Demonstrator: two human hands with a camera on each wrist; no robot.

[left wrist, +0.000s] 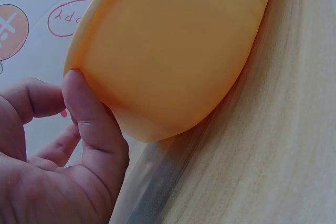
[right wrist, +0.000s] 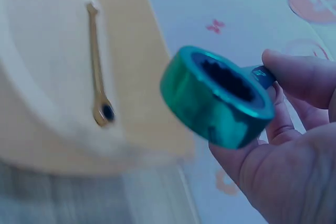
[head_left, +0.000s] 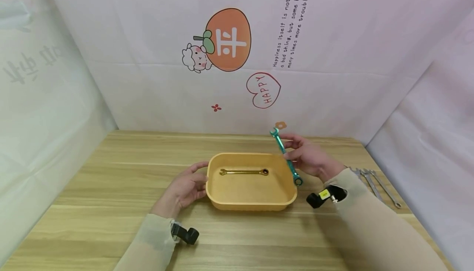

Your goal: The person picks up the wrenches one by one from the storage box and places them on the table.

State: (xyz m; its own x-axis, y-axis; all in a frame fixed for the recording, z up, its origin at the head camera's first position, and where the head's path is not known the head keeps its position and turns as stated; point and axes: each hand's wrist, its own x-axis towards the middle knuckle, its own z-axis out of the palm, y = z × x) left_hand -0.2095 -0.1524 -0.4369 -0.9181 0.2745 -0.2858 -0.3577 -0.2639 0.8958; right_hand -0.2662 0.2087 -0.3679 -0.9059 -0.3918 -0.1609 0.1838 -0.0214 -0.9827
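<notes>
A yellow plastic tray (head_left: pixel 252 206) stands on the table, with a gold combination wrench (head_left: pixel 244 172) lying inside. My left hand (head_left: pixel 188 184) holds the tray at its left end; in the left wrist view the thumb (left wrist: pixel 89 103) is right at the rim. My right hand (head_left: pixel 309 155) grips a teal combination wrench (head_left: pixel 282 144) by its shank over the tray's right end. The wrench slants, open jaw end up at the back and ring end toward the front. In the right wrist view its ring (right wrist: pixel 210 103) is close to the camera.
Several silver wrenches (head_left: pixel 374 186) lie on the wooden table (head_left: pixel 111 205) at the right, partly hidden by the right forearm. A printed cloth (head_left: pixel 163 94) hangs behind the table, and white cloth (head_left: pixel 429 127) borders the sides.
</notes>
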